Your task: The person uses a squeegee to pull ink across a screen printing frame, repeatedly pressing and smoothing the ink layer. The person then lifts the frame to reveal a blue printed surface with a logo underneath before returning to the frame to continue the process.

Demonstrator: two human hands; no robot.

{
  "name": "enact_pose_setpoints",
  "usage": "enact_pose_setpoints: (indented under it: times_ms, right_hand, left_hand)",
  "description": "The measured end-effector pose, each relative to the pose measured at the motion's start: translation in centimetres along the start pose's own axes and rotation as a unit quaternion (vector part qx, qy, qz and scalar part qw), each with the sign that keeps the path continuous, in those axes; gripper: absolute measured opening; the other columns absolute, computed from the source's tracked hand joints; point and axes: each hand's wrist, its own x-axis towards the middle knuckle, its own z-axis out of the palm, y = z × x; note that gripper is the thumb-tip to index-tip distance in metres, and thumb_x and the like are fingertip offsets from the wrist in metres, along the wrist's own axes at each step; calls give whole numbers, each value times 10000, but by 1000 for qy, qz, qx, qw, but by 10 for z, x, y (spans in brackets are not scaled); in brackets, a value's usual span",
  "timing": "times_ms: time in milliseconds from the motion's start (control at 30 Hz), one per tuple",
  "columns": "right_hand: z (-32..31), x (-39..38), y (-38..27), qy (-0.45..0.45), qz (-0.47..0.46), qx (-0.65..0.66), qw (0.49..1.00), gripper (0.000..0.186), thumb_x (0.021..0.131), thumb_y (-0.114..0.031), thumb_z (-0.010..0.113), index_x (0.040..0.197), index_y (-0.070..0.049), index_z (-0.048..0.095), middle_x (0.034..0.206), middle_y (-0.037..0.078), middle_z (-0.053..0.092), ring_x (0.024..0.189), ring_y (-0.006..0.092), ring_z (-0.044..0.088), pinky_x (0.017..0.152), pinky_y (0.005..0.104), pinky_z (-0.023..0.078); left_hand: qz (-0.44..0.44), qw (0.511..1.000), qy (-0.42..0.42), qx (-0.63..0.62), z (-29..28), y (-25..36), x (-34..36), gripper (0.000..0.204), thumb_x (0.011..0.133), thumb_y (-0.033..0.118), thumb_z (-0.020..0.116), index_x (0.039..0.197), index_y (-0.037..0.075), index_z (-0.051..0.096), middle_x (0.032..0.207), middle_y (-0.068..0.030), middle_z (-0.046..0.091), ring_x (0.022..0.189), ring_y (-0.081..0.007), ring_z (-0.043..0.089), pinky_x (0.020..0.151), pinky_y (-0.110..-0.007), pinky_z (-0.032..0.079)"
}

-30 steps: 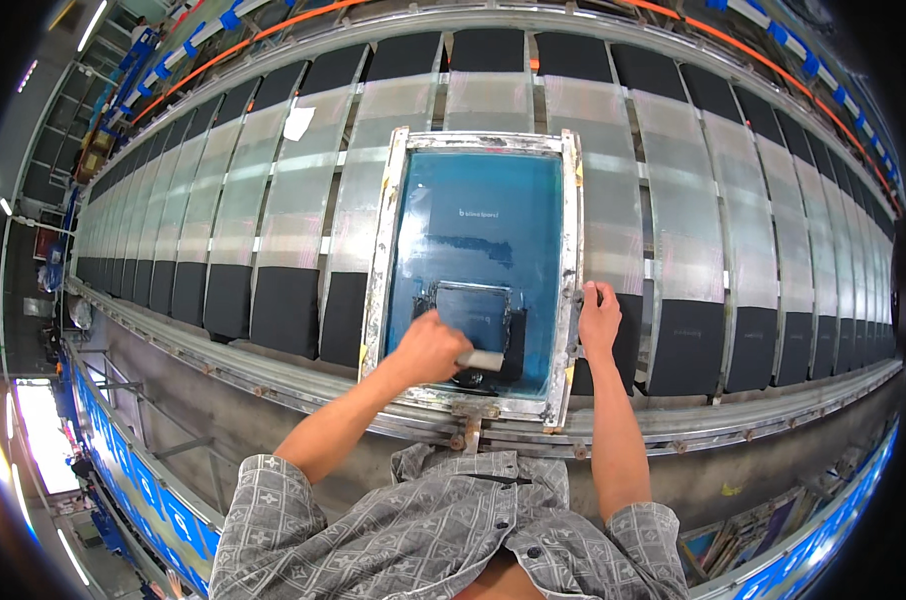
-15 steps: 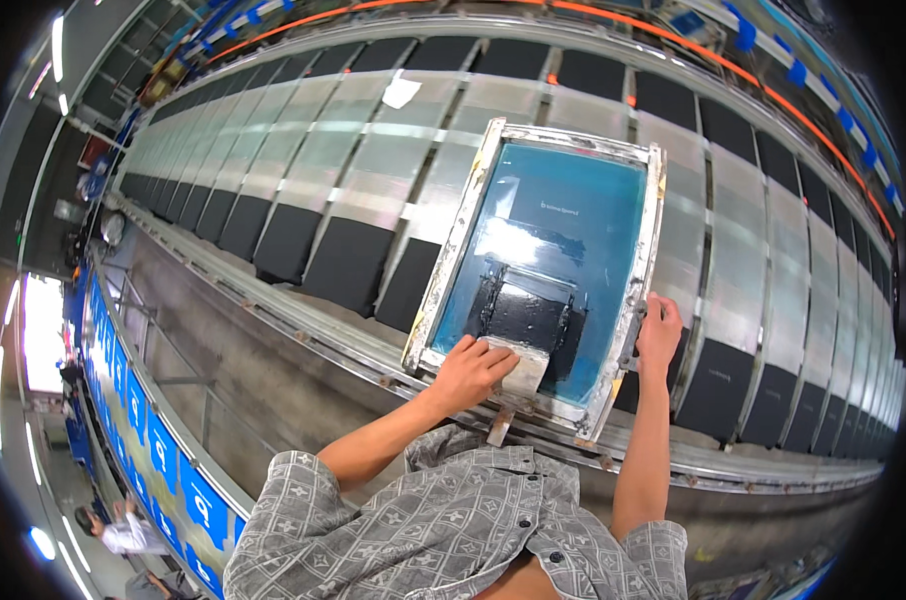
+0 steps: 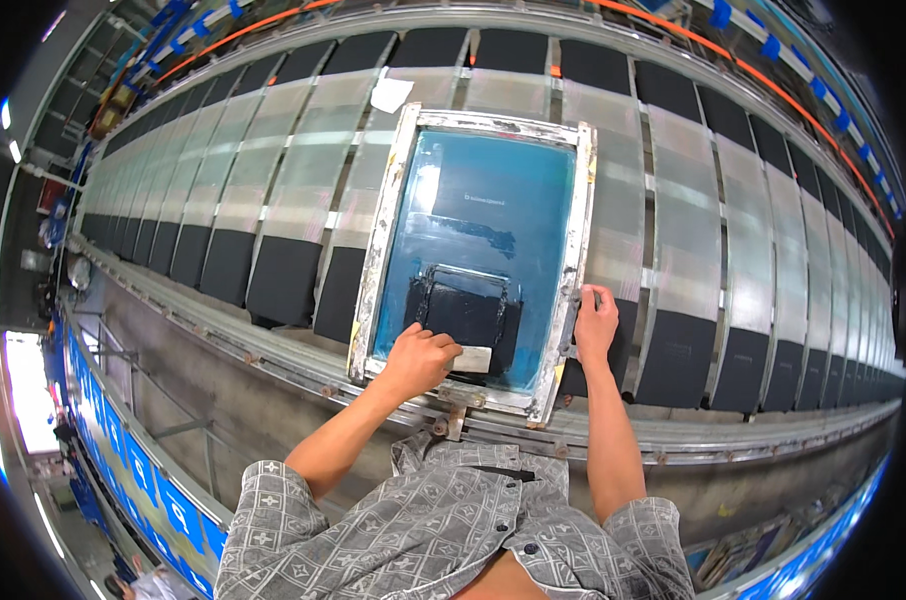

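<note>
A screen printing frame [image 3: 381,240] with worn, whitish edges lies across the row of pallets in front of me. Its blue mesh [image 3: 503,165] carries a small pale print near the far part, and a patch of black ink [image 3: 463,312] spreads over the near part. My left hand [image 3: 418,360] grips a pale flat squeegee [image 3: 473,360] at the near side of the ink; its fingers cover one end. At the frame's right edge, my right hand [image 3: 596,320] is closed, with its fingertips against that side; part of the grip is hidden.
Long pallets [image 3: 673,230] with dark cloth pieces [image 3: 678,355] run left and right under the frame. A white scrap [image 3: 391,95] lies beyond its far left corner. A metal rail [image 3: 263,358] borders the near side. Below left stands a blue patterned surface [image 3: 143,475].
The frame has shifted left along the pallets, with both hands moving along with it. The squeegee now sits over the near part of the ink, turned more crosswise.
</note>
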Motion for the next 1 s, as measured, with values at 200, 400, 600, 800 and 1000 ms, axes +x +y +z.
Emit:
enact_pose_setpoints:
  times_ms: [200,400,600,800,1000]
  right_hand:
    - [4,1,-7,2,54,-105,993,240,946,-276,643,1013,-46,665,728,105,618,722,189,610,722,364,480]
    - [-5,0,-16,-100,134,-70,983,241,974,-280,624,1026,-49,671,684,78,595,575,146,568,564,340,461]
    - [2,1,-1,-48,122,4,991,205,971,-251,630,1025,-59,676,650,16,561,532,98,507,520,293,411]
    - [8,8,20,-35,119,2,992,197,928,-221,648,1002,-44,689,735,61,619,678,154,577,676,316,468]
    - [0,9,-2,-58,147,2,987,239,878,-264,691,988,-52,712,748,78,638,726,183,599,720,340,479]
  left_hand:
    - [52,997,-34,-44,-16,-43,61,127,685,172,781,804,144,748,776,-43,701,742,-269,681,729,-404,494]
    - [64,997,-34,17,-9,-69,97,172,690,159,782,858,142,754,818,-46,713,736,-285,667,733,-413,493]
    - [66,994,-86,8,0,-23,26,240,653,116,767,889,159,769,817,-32,710,728,-226,679,735,-364,470]
    - [60,995,-82,23,-13,-50,60,244,648,139,793,891,154,768,810,-37,722,737,-249,681,744,-391,488]
    - [22,999,4,23,-4,-42,79,290,692,109,746,981,126,739,931,-59,716,830,-276,654,775,-412,473]
